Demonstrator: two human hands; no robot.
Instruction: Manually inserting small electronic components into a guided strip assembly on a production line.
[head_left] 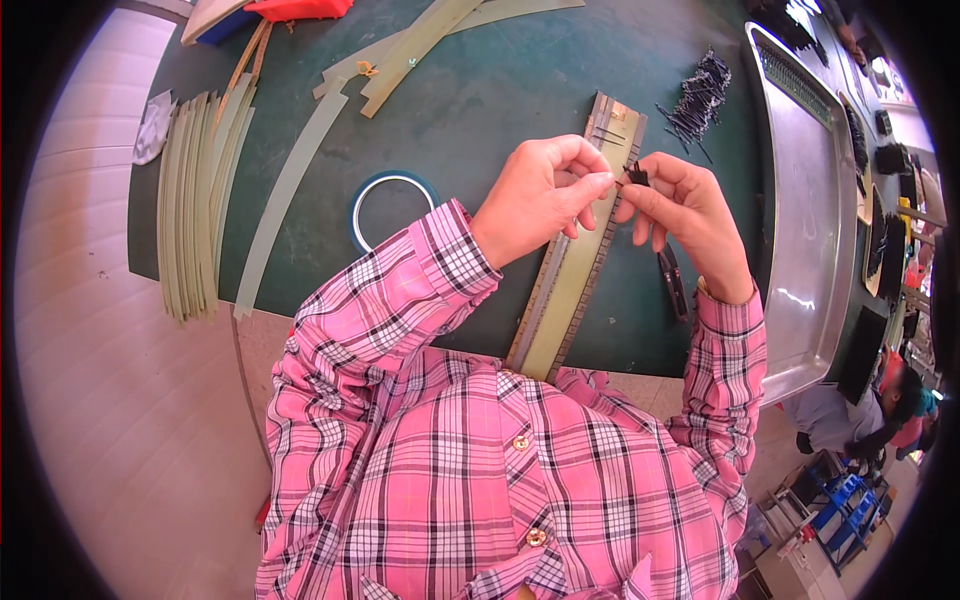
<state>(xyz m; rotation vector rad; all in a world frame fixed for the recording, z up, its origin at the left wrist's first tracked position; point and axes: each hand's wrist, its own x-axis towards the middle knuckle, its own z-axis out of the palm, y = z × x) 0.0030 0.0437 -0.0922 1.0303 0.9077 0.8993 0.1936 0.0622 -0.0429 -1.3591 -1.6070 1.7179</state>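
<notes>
A long, narrow notched fixture (568,275) with a pale yellow-green strip along its middle lies on the table in front of me. A few thin black pieces (610,133) lie across its far end. Above it, my right hand (685,205) is closed around a small bunch of short black wire-like pieces (637,176). My left hand (550,190) is pinched, thumb against forefinger, at the tip of one thin black piece beside that bunch. Below my right hand lies a slim black tool (672,284), its upper end partly hidden by the fingers.
A heap of thin black pieces (703,92) lies beyond my right hand. On the right stands a large metal tray (808,290). A blue tape roll (357,222) lies left of my left forearm. Pale strips (190,210) are stacked at the table's left edge; others (300,165) lie loose.
</notes>
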